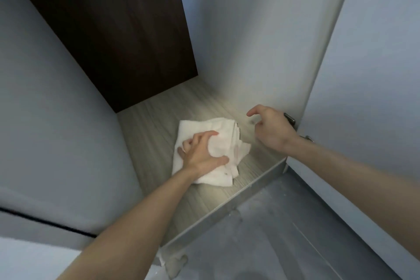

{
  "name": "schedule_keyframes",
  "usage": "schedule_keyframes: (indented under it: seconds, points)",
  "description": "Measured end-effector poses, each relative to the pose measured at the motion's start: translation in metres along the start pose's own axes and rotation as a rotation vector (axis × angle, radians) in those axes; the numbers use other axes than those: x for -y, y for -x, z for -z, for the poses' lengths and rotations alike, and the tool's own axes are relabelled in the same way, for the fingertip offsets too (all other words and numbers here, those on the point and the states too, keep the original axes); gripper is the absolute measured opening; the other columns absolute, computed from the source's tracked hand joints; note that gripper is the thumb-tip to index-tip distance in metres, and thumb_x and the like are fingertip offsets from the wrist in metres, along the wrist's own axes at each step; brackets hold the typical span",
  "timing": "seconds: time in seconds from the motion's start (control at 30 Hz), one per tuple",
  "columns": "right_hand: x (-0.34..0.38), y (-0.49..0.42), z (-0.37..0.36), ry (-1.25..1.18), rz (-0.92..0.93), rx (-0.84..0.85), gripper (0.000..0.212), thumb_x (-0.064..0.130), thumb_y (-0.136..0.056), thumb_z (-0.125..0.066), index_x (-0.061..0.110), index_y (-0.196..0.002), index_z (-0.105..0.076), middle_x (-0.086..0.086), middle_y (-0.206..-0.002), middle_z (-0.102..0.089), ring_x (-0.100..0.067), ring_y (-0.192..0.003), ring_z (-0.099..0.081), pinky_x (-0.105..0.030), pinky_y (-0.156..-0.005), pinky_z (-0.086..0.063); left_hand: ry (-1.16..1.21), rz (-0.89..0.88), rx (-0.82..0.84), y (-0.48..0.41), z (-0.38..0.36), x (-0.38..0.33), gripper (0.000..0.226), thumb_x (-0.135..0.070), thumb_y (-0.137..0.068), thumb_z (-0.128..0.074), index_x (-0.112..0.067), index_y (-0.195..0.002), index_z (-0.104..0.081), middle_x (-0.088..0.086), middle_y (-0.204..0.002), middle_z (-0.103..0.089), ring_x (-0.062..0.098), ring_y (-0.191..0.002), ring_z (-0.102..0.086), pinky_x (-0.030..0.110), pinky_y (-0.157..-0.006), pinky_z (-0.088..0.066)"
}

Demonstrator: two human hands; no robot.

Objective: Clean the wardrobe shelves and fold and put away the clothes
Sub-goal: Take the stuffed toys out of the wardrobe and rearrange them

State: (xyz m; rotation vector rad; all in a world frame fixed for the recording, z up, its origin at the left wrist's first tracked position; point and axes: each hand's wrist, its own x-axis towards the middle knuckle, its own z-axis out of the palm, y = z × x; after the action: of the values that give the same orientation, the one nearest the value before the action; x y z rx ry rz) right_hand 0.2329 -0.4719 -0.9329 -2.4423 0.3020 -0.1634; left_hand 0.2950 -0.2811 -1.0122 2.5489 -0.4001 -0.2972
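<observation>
Wardrobe shelf (154,120) is getting wiped right now, the bottom one with the grey wood grain. A white cloth (200,127) is lying crumpled around the middle of it, a bit toward the front edge. The left hand (202,152) is pressing down on it with fingers spread, I'm guessing so the whole wad is dragging across the board instead of slipping out. The right hand (270,127) is hovering apart from it by the right side panel (261,52), fingers loosely curled and holding nothing. It's probably helping with balance, though I can't tell if it's actually touching the panel. Folding is looking like a later step to me.
</observation>
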Motion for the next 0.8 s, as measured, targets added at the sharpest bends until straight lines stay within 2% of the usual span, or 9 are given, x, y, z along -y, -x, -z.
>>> schedule_keyframes:
  seconds: [0.07, 0.13, 0.23, 0.37, 0.4, 0.53, 0.63, 0.73, 0.8]
  points:
    - [0.004, 0.006, 0.005, 0.02, -0.017, 0.003, 0.046, -0.003, -0.086, -0.043, 0.014, -0.125, -0.057, -0.011, -0.128, -0.058, -0.028, -0.114, -0.055, -0.032, -0.093, -0.046, -0.032, -0.015, 0.072, 0.022, -0.008, -0.008, 0.092, -0.068, -0.06, -0.071, -0.053, -0.137, -0.022, -0.008, -0.138, -0.025, 0.023, -0.131, -0.015, 0.055, -0.113, -0.007]
    - [0.008, 0.012, 0.008, 0.042, -0.023, 0.007, 0.044, 0.0, -0.086, -0.043, 0.017, -0.125, -0.057, -0.01, -0.128, -0.058, -0.028, -0.115, -0.054, -0.034, -0.094, -0.046, -0.102, -0.03, 0.133, 0.041, -0.015, -0.014, 0.104, -0.075, -0.057, -0.069, -0.05, -0.142, -0.015, -0.005, -0.144, -0.014, 0.024, -0.135, -0.008, 0.058, -0.113, -0.002]
    - [0.01, 0.017, 0.011, 0.055, -0.016, 0.025, 0.043, 0.002, -0.087, -0.046, 0.017, -0.126, -0.056, -0.009, -0.125, -0.058, -0.026, -0.107, -0.057, -0.035, -0.091, -0.047, -0.194, -0.077, 0.151, 0.066, -0.023, -0.016, 0.096, -0.063, -0.059, -0.072, -0.049, -0.139, -0.019, 0.004, -0.156, 0.006, 0.029, -0.141, 0.001, 0.054, -0.115, -0.002]
    - [0.003, 0.024, 0.012, 0.083, -0.004, 0.109, 0.044, 0.004, -0.087, -0.047, 0.016, -0.128, -0.055, -0.009, -0.112, -0.058, -0.021, -0.09, -0.05, -0.031, -0.08, -0.046, -0.296, -0.237, 0.097, 0.094, -0.023, -0.008, 0.08, -0.049, -0.064, -0.072, -0.044, -0.133, -0.032, 0.004, -0.146, -0.016, 0.027, -0.136, -0.016, 0.038, -0.113, -0.017]
    - [0.0, 0.026, 0.011, 0.097, -0.001, 0.137, 0.044, 0.004, -0.087, -0.047, 0.016, -0.128, -0.055, -0.009, -0.111, -0.059, -0.021, -0.092, -0.05, -0.03, -0.081, -0.045, -0.314, -0.269, 0.077, 0.099, -0.022, -0.006, 0.075, -0.048, -0.066, -0.07, -0.042, -0.132, -0.035, 0.003, -0.143, -0.021, 0.026, -0.133, -0.021, 0.035, -0.111, -0.021]
    - [-0.007, 0.036, 0.007, 0.032, -0.018, 0.307, 0.039, 0.003, -0.09, -0.045, 0.021, -0.121, -0.062, -0.004, -0.131, -0.057, -0.019, -0.118, -0.053, -0.021, -0.09, -0.041, -0.293, -0.368, 0.059, 0.116, -0.017, -0.001, 0.056, -0.041, -0.074, -0.064, -0.039, -0.126, -0.044, -0.003, -0.13, -0.037, 0.021, -0.115, -0.039, 0.029, -0.099, -0.034]
    - [-0.014, 0.041, 0.001, -0.038, -0.029, 0.432, 0.044, -0.001, -0.086, -0.043, 0.028, -0.11, -0.066, -0.001, -0.129, -0.061, -0.014, -0.119, -0.055, -0.022, -0.096, -0.045, -0.236, -0.394, 0.114, 0.127, -0.008, -0.008, 0.052, -0.034, -0.075, -0.061, -0.04, -0.124, -0.045, -0.01, -0.12, -0.04, 0.017, -0.108, -0.042, 0.024, -0.085, -0.037]
    - [-0.018, 0.041, -0.001, -0.064, -0.039, 0.376, 0.043, -0.004, -0.087, -0.044, 0.02, -0.115, -0.067, -0.001, -0.124, -0.062, -0.012, -0.107, -0.058, -0.007, -0.078, -0.043, -0.148, -0.323, 0.121, 0.118, 0.001, -0.031, 0.053, -0.035, -0.074, -0.065, -0.042, -0.123, -0.045, -0.01, -0.118, -0.04, 0.014, -0.11, -0.043, 0.03, -0.088, -0.044]
    - [-0.019, 0.037, 0.001, -0.118, -0.072, 0.263, 0.041, -0.004, -0.089, -0.043, 0.014, -0.12, -0.064, -0.003, -0.124, -0.062, -0.015, -0.111, -0.058, -0.007, -0.08, -0.039, -0.021, -0.216, 0.056, 0.097, 0.011, -0.044, 0.054, -0.032, -0.073, -0.069, -0.04, -0.122, -0.048, -0.005, -0.118, -0.041, 0.02, -0.112, -0.047, 0.03, -0.092, -0.044]
